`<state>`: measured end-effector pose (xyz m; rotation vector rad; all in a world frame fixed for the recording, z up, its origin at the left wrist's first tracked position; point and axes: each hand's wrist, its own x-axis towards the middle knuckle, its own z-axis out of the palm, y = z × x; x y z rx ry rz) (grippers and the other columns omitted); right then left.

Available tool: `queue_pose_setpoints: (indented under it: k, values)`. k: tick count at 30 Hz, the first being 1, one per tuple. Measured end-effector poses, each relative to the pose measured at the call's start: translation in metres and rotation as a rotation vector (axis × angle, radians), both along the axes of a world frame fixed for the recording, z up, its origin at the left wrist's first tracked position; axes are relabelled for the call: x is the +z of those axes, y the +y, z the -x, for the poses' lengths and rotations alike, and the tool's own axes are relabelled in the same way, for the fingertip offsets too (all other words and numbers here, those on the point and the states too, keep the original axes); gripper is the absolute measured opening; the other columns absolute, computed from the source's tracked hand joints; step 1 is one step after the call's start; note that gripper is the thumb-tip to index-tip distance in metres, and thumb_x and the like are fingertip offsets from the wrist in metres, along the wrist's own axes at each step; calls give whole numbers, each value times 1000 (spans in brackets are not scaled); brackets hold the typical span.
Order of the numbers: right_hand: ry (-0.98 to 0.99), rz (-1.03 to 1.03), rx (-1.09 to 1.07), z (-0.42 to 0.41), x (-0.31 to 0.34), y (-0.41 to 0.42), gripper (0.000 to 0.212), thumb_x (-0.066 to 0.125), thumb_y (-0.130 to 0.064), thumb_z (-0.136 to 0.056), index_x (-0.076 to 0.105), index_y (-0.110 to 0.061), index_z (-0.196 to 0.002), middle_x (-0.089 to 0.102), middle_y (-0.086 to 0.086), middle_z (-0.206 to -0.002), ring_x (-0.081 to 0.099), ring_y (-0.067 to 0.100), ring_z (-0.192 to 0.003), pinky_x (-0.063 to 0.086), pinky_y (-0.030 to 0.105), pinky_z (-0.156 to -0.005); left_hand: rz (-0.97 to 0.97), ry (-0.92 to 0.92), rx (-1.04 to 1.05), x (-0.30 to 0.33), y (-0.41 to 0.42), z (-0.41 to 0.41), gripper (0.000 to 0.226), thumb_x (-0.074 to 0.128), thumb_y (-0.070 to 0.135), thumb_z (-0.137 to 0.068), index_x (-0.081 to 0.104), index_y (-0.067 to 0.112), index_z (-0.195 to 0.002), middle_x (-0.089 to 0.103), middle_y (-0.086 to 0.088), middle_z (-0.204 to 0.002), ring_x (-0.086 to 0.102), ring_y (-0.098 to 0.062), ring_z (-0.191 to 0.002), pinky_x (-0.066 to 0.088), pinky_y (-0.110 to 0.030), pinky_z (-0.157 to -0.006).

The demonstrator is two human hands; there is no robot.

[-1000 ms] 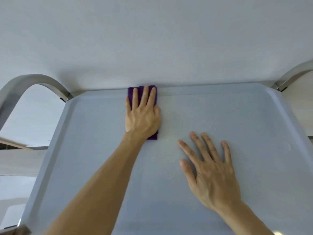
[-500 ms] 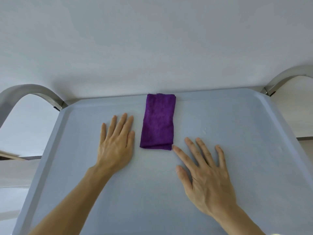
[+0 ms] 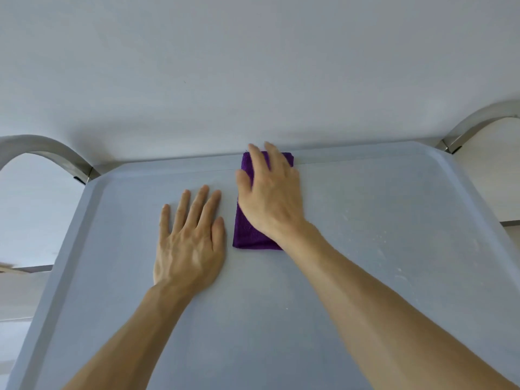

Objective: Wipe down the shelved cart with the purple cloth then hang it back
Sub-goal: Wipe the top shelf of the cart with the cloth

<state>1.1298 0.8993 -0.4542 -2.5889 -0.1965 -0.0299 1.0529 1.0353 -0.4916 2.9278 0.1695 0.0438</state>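
The cart's top shelf [image 3: 365,249] is a pale grey tray with a raised rim and cut corners, its far edge against a white wall. Curved metal handles rise at the far left [image 3: 50,149] and far right [image 3: 478,119] corners. A folded purple cloth [image 3: 247,232] lies flat near the middle of the far edge, long side running near to far. The left hand [image 3: 191,249] rests flat just left of the cloth; the right hand [image 3: 270,198] lies spread over it. Faint pale specks dot the right side
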Motion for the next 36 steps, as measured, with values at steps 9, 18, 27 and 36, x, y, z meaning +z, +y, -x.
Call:
queue_pose_setpoints:
  k: [9,18,27,36]
  values:
    - [-116,295,126,-23,-32,-43,56,34,-43,-100,30,-24,-153,21,3,-163,14,20,-151,12,55,-119,23,18,7,3,-1,-1,61,7,46,-96,12,36,-156,3,17,-163,-8,-6,-150,-6,-40,-122]
    - [-72,405,-208,-57,-28,-165,55,35,-35,-100,36,-13,-150,27,19,-158,21,32,-147,15,56,-119,5,19,23,1,-2,-2,60,6,45,-96,10,36,-155,2,16,-163,-8,-9,-150,-6,-42,-122]
    - [-156,374,261,24,-31,-21,57,30,-38,-99,34,-16,-152,26,13,-161,19,26,-150,11,51,-120,6,19,12,2,0,-2,60,7,45,-96,13,35,-155,6,15,-164,-5,-9,-151,-3,-43,-122]
    - [-37,405,157,17,-23,-158,59,24,-44,-99,25,-25,-155,19,1,-164,15,17,-151,15,42,-122,22,-12,6,0,-2,-2,58,11,43,-99,16,35,-155,10,14,-163,-1,-11,-151,-3,-44,-122]
